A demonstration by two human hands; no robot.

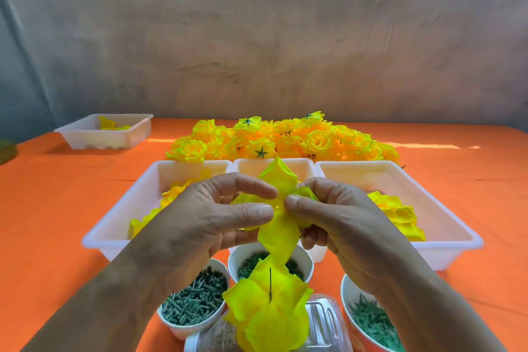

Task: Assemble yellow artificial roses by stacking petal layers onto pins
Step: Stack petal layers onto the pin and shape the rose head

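— Orange cloth is spread over the table; where is open room left?

— Bare cloth is seen at 3 o'clock and at 9 o'clock, out to both side edges. The far side at 12 o'clock is closed off by a grey wall.

— What can be counted?

— Four white trays. Three are set side by side across the middle: the left tray, the middle tray and the right tray. The fourth tray is placed well apart at 10 o'clock. Three white bowls are lined up towards 6 o'clock: the left bowl is filled with dark green pegs, the middle bowl with green rings, the right bowl with green spiky pieces. One heap of finished roses is piled behind the row.

— And the hands?

— One yellow petal layer is pinched at its centre from both sides, by the left hand and the right hand. It is held in the air over the middle tray.

— What stands in the way?

— Below it, at 6 o'clock, an upright pin is seen rising from a stack of petals. A clear plastic box is set just beside the stack at 5 o'clock.
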